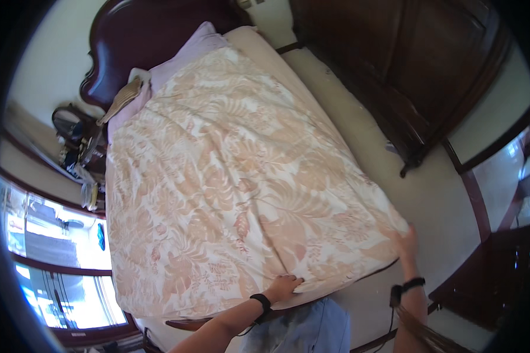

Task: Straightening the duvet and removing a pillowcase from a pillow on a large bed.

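A leaf-patterned beige and white bed cover [229, 176] lies over the bed, with creases running across it. My left hand [285, 286] rests on the cover near the foot edge of the mattress, its fingers curled at the fabric; whether they pinch it is unclear. At the right foot corner, my right hand [405, 245] is against the cover's edge, slightly blurred, its fingers partly hidden. Black bands circle both wrists. Lilac pillows [172, 66] lie at the head end, partly under the cover. A woven tan item [126, 97] lies by them.
The dark wooden headboard [132, 39] rises behind the bed. A large dark wooden wardrobe [393, 57] stands to the right, across a strip of floor [357, 119]. Left are a cluttered dresser with a mirror [66, 121] and bright windows [62, 238]. The bed's wooden foot rail [190, 325] shows below.
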A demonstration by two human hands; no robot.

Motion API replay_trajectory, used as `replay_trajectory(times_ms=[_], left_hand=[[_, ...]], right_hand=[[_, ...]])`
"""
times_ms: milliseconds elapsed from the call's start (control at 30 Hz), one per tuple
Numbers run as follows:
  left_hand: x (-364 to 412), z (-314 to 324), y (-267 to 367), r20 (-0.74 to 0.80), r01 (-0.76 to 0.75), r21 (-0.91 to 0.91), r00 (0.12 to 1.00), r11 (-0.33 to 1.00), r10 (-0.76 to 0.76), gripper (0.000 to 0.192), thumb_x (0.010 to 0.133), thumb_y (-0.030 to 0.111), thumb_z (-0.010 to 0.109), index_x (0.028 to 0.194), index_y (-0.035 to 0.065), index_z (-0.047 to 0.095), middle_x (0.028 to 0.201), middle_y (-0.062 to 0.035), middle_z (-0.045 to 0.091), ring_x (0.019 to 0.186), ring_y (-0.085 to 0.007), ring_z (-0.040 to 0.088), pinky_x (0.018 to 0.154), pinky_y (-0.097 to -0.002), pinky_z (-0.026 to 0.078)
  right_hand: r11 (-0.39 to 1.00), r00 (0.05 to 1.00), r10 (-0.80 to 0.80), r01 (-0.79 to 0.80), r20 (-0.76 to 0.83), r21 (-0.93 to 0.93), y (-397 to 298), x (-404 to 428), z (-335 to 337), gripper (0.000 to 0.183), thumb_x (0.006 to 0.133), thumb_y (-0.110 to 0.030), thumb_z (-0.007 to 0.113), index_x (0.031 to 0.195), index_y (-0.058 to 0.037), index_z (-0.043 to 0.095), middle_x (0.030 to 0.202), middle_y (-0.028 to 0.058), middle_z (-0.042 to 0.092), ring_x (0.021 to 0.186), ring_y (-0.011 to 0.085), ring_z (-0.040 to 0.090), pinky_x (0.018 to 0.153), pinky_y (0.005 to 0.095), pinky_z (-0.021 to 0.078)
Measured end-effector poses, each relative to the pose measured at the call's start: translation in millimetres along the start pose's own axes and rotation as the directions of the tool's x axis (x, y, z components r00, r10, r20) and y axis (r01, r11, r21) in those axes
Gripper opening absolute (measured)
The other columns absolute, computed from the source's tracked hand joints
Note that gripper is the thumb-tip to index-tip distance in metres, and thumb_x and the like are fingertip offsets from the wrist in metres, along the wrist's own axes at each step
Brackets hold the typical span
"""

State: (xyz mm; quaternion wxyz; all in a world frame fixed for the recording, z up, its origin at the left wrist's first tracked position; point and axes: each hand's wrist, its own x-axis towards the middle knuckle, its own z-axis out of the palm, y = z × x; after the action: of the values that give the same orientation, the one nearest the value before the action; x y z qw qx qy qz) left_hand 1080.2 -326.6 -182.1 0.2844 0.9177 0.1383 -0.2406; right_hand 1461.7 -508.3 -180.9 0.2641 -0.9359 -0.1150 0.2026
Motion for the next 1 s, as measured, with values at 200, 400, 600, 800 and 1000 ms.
replay_trajectory(times_ms=[200,400,600,800,1000], left_hand=[[9.7,1.3,15.9,-0.033,-0.003,-0.027,0.999,1.0,0.002,0.057,0.066,0.038,0.064,0.115,0.017,0.043,0.1,-0.0086,0.052,0.098,-0.0277,0.051,0.078,-0.0459,0.038],[-9.5,14.9,-2.3,-0.01,0.069,-0.271,0.997,0.96,-0.074,0.049,0.062,0.042,0.066,0.099,0.014,0.05,0.1,-0.0081,0.054,0.094,-0.0275,0.052,0.08,-0.0419,0.037],[-60.9,59.4,-40.5,-0.223,-0.002,-0.745,0.943,0.667,-0.246,0.03,0.077,0.034,0.055,0.088,0.0069,0.055,0.085,-0.0131,0.06,0.081,-0.0257,0.056,0.071,-0.0341,0.043],[-216.5,97.6,-111.4,-0.356,-0.152,-0.916,0.734,0.37,-0.579,0.024,0.083,0.025,0.051,0.099,0.0073,0.056,0.084,-0.0084,0.061,0.078,-0.0192,0.057,0.072,-0.031,0.044],[-435.7,156.8,-153.5,-0.35,-0.493,-0.856,0.325,0.158,-0.879,0.021,0.086,0.015,0.05,0.103,0.0024,0.054,0.086,-0.0062,0.061,0.079,-0.0125,0.056,0.071,-0.0254,0.044]], right_hand=[[0.958,0.962,0.22,-0.245,-0.161,-0.151,63.1,-22.4,20.7,0.068,0.078,-0.043,0.055,0.126,0.0014,0.035,0.12,0.0249,0.044,0.111,0.0342,0.045,0.088,0.0407,0.0405],[0.656,0.966,0.123,-0.25,-0.226,-0.713,-2.4,-34.1,62.3,0.065,0.083,-0.039,0.047,0.132,-0.0035,0.025,0.131,0.0242,0.031,0.114,0.0361,0.041,0.086,0.0437,0.0418],[0.693,0.941,-0.295,0.331,0.167,-0.641,38.0,-66.9,91.7,0.077,0.071,-0.016,0.061,0.136,-0.0084,0.021,0.141,0.02,0.009,0.127,0.0418,0.013,0.101,0.0448,0.0213],[0.9,0.568,-0.287,0.435,0.772,0.014,-32.9,-150.6,114.7,0.065,0.076,-0.008,0.055,0.134,-0.0043,0.026,0.132,0.0134,0.036,0.119,0.0248,0.036,0.098,0.034,0.0286],[0.79,0.286,-0.465,0.561,0.838,0.247,-135.1,-349.6,268.7,0.055,0.08,-0.027,0.053,0.129,-0.0095,0.037,0.131,0.0228,0.035,0.123,0.0283,0.033,0.101,0.0385,0.0257]])
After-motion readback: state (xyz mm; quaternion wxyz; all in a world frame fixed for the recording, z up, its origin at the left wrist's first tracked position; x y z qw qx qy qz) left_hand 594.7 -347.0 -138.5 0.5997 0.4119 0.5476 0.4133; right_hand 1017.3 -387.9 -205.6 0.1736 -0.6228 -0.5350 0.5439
